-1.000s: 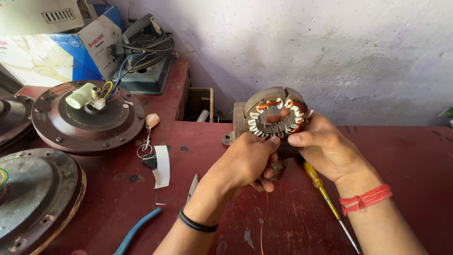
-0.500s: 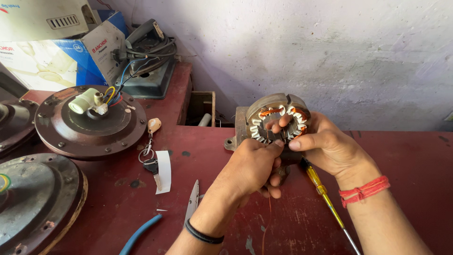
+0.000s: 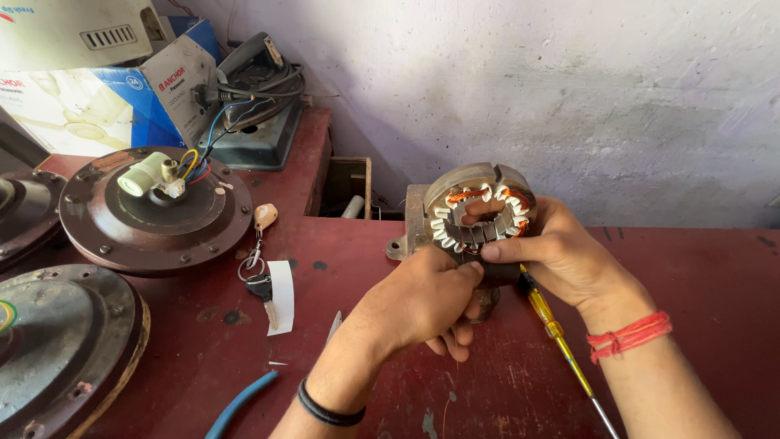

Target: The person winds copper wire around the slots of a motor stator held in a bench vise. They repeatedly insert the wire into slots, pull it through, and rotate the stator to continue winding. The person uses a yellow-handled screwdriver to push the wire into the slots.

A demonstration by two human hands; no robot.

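Observation:
A round metal motor stator (image 3: pixel 479 199) with copper windings and white slot liners stands tilted on edge above the dark red table (image 3: pixel 699 268). My right hand (image 3: pixel 561 256) grips its right side, the thumb pressed on the lower rim. My left hand (image 3: pixel 422 301) closes on the stator's lower front, fingertips at the slot liners. A yellow-handled screwdriver (image 3: pixel 556 333) lies on the table under my right wrist.
Two brown ceiling-fan motor housings (image 3: pixel 154 211) (image 3: pixel 61 345) rest at the left, the farther one with coloured wires. Keys on a ring (image 3: pixel 260 272) and a white paper strip (image 3: pixel 282 297) lie in the middle. A blue cable (image 3: pixel 240 402), cardboard boxes (image 3: pixel 81 89) and a grey device (image 3: pixel 256 122) sit around.
Both hands stay on the stator with hardly any shift. The view has drifted slightly, so everything sits a little lower and to the right.

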